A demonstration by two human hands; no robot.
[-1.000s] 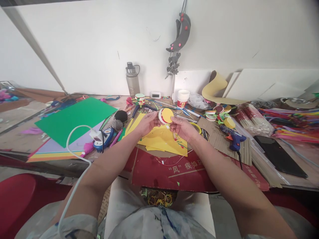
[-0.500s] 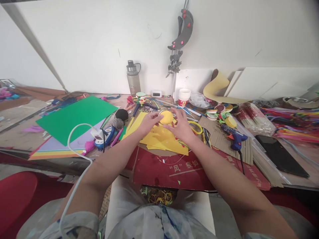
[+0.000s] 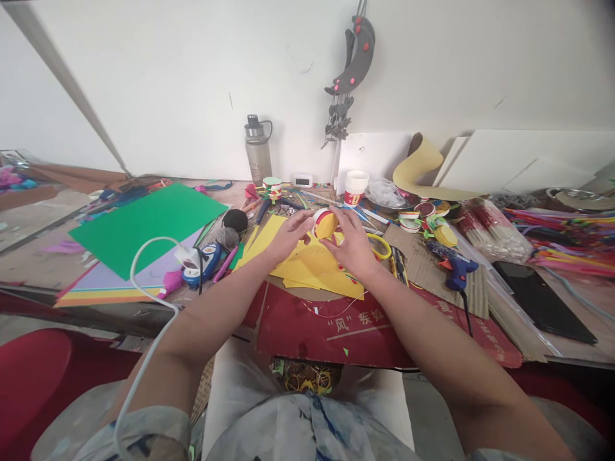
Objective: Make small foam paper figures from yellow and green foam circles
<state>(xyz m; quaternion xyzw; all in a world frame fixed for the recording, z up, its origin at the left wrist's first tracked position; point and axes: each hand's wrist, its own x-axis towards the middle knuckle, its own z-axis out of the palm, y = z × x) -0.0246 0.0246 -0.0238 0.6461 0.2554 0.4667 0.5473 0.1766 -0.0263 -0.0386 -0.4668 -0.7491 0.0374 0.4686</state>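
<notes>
Between my hands, a little above the yellow sheets, is a short round piece (image 3: 326, 224) with a yellow face and a red and white side, like a cut-down paper cup. My right hand (image 3: 354, 242) grips it from the right, thumb below and fingers over the top. At its left rim are the fingertips of my left hand (image 3: 289, 237), bent round the edge; their exact contact is partly hidden. Beneath both hands lie cut yellow sheets (image 3: 312, 269). Beside my right hand rests a yellow roll of tape (image 3: 379, 246).
A blue glue gun (image 3: 459, 272) lies on cardboard at right, near a black phone (image 3: 542, 301). Left are a green sheet (image 3: 144, 224) and a blue and white device (image 3: 202, 266) with a cable. Behind stand a bottle (image 3: 258, 153) and paper cups (image 3: 356, 187).
The round piece has been tilted, so its yellow face turns toward the right and its red and white side now shows. My left fingers have shifted to its rim.
</notes>
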